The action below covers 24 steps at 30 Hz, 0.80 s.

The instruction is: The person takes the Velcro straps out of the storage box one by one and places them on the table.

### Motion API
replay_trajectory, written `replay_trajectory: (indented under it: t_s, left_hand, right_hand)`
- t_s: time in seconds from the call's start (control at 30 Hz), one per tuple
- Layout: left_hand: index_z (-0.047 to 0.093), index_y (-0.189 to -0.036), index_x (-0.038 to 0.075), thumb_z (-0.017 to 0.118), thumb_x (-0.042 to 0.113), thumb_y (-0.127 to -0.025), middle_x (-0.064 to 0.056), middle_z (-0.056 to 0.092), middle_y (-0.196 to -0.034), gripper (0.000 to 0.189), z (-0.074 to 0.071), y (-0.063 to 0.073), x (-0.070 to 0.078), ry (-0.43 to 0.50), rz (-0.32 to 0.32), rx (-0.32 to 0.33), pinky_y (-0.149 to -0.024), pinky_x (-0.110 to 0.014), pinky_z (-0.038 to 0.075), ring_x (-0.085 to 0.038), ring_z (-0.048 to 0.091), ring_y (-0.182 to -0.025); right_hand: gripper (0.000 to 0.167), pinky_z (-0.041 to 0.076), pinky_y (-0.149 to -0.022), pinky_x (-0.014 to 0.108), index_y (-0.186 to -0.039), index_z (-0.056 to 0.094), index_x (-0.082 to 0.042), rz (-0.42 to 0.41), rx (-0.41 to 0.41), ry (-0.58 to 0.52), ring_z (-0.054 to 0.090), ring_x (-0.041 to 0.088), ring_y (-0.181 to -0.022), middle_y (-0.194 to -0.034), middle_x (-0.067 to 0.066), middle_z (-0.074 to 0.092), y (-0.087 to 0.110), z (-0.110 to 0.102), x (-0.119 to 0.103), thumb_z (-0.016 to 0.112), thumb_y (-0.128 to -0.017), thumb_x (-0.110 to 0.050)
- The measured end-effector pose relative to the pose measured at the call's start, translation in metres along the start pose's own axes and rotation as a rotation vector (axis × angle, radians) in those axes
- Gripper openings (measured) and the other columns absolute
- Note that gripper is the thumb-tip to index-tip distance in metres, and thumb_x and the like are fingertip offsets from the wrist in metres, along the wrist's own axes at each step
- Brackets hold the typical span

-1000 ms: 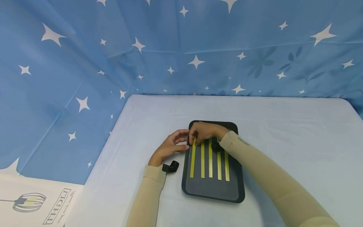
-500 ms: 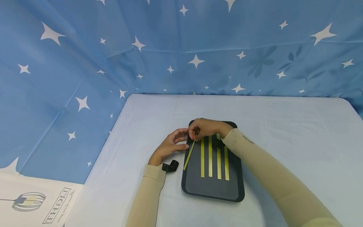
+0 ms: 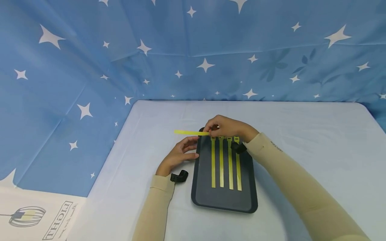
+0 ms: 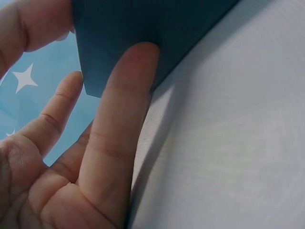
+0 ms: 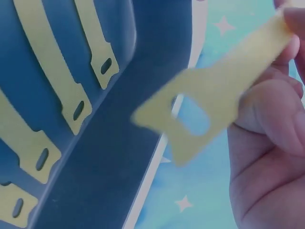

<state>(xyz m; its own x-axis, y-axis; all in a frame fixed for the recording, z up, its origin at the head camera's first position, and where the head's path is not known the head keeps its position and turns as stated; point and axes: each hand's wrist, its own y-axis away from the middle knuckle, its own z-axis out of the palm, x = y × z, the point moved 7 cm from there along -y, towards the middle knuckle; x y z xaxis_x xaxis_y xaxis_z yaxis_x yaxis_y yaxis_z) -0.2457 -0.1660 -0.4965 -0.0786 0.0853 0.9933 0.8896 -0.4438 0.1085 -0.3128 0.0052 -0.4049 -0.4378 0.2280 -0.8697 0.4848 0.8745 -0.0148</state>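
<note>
A dark tray (image 3: 224, 201) lies on the white tabletop with several yellow cable-tie straps (image 3: 221, 164) laid side by side in it, their slotted heads toward the far end. Over the tray's far left corner, my right hand (image 3: 227, 128) pinches one yellow strap (image 3: 187, 133) between thumb and fingers. Its tail points left, past the rim, above my left hand. The slotted head of this held strap (image 5: 190, 114) shows large and blurred in the right wrist view. My left hand (image 3: 178, 155) touches the tray's left side with fairly straight fingers, the thumb apart from the others.
Blue cloth with white stars (image 3: 205, 65) hangs behind the table and on its left. A printed cream cloth (image 3: 39, 214) lies at the lower left. Black wrist mounts (image 3: 180, 176) sit on both wrists.
My right hand has lifted the leftmost strap out of the tray and moved it up and away; the strap swung from lengthwise to sideways, tail leftward. The left hand stays at the tray's side.
</note>
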Motion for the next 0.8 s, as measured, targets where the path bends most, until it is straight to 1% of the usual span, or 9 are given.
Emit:
replay_trajectory:
  t_s: [0.1, 0.17, 0.2, 0.27, 0.33, 0.4, 0.57, 0.7, 0.8]
  left_hand:
    - [0.043, -0.161, -0.002, 0.074, -0.001, -0.096, -0.024, 0.044, -0.164, 0.073, 0.001, -0.002, 0.0, -0.004, 0.014, -0.011, -0.103, -0.035, 0.055, -0.042, 0.05, -0.147]
    - [0.043, -0.162, -0.001, 0.075, 0.0, -0.096, -0.023, 0.045, -0.163, 0.073, 0.002, -0.003, 0.0, -0.003, 0.012, -0.014, -0.103, -0.035, 0.055, -0.04, 0.05, -0.147]
    - [0.043, -0.162, -0.001, 0.075, 0.001, -0.096, -0.023, 0.046, -0.163, 0.073, 0.002, -0.003, 0.0, -0.003, 0.011, -0.015, -0.102, -0.034, 0.055, -0.04, 0.051, -0.146]
    - [0.044, -0.162, 0.0, 0.076, 0.002, -0.095, -0.023, 0.047, -0.161, 0.073, 0.003, -0.004, -0.001, -0.002, 0.009, -0.013, -0.102, -0.033, 0.055, -0.039, 0.051, -0.146]
    - [0.044, -0.161, 0.0, 0.076, 0.002, -0.095, -0.023, 0.048, -0.16, 0.074, 0.004, -0.005, 0.0, -0.004, 0.006, -0.008, -0.102, -0.033, 0.055, -0.038, 0.052, -0.145]
    - [0.045, -0.161, 0.0, 0.076, 0.002, -0.095, -0.024, 0.048, -0.16, 0.073, 0.005, -0.005, 0.0, -0.008, 0.006, -0.006, -0.103, -0.032, 0.054, -0.039, 0.052, -0.145]
    - [0.045, -0.162, 0.001, 0.075, 0.002, -0.095, -0.022, 0.046, -0.163, 0.074, 0.005, -0.003, -0.001, -0.008, -0.011, 0.001, -0.101, -0.032, 0.055, -0.039, 0.05, -0.147]
    - [0.044, -0.162, 0.002, 0.076, 0.004, -0.095, -0.022, 0.045, -0.165, 0.074, 0.003, 0.001, -0.001, -0.007, -0.017, 0.008, -0.099, -0.031, 0.056, -0.039, 0.05, -0.147]
    - [0.043, -0.162, 0.001, 0.076, 0.004, -0.095, -0.023, 0.044, -0.165, 0.075, 0.002, 0.003, -0.002, -0.004, -0.013, 0.009, -0.098, -0.031, 0.057, -0.039, 0.05, -0.147]
  right_hand:
    - [0.02, 0.048, -0.076, 0.038, -0.111, 0.075, 0.01, -0.005, 0.037, 0.006, 0.057, 0.026, -0.075, -0.096, 0.025, 0.069, 0.008, -0.006, -0.001, 0.056, -0.105, 0.008]
    - [0.018, 0.049, -0.078, 0.04, -0.107, 0.076, 0.007, -0.002, 0.052, -0.007, 0.058, 0.032, -0.076, -0.092, 0.021, 0.07, 0.013, -0.008, -0.001, 0.058, -0.106, 0.005]
    - [0.018, 0.05, -0.077, 0.042, -0.106, 0.076, 0.006, 0.004, 0.058, -0.019, 0.058, 0.035, -0.075, -0.091, 0.018, 0.07, 0.017, -0.009, -0.001, 0.058, -0.107, 0.003]
    - [0.018, 0.051, -0.076, 0.044, -0.106, 0.076, 0.006, 0.025, 0.078, -0.047, 0.057, 0.037, -0.074, -0.09, 0.012, 0.071, 0.024, -0.011, 0.0, 0.059, -0.109, 0.001]
    - [0.018, 0.054, -0.074, 0.045, -0.106, 0.076, 0.006, 0.045, 0.11, -0.075, 0.058, 0.036, -0.074, -0.09, 0.01, 0.071, 0.032, -0.014, 0.001, 0.06, -0.109, -0.001]
    - [0.018, 0.057, -0.074, 0.046, -0.109, 0.076, 0.008, 0.068, 0.158, -0.105, 0.062, 0.034, -0.075, -0.091, 0.008, 0.072, 0.04, -0.016, 0.002, 0.061, -0.109, -0.001]
    - [0.02, 0.063, -0.076, 0.046, -0.121, 0.07, 0.013, 0.086, 0.275, -0.2, 0.069, 0.029, -0.078, -0.092, 0.012, 0.072, 0.06, -0.02, 0.002, 0.062, -0.106, 0.002]
    - [0.027, 0.065, -0.077, 0.05, -0.13, 0.063, 0.013, 0.074, 0.343, -0.238, 0.074, 0.029, -0.079, -0.094, 0.014, 0.07, 0.076, -0.023, -0.001, 0.063, -0.105, 0.004]
    - [0.034, 0.066, -0.076, 0.049, -0.137, 0.057, 0.013, 0.06, 0.377, -0.248, 0.075, 0.03, -0.077, -0.095, 0.015, 0.069, 0.087, -0.024, -0.004, 0.063, -0.104, 0.007]
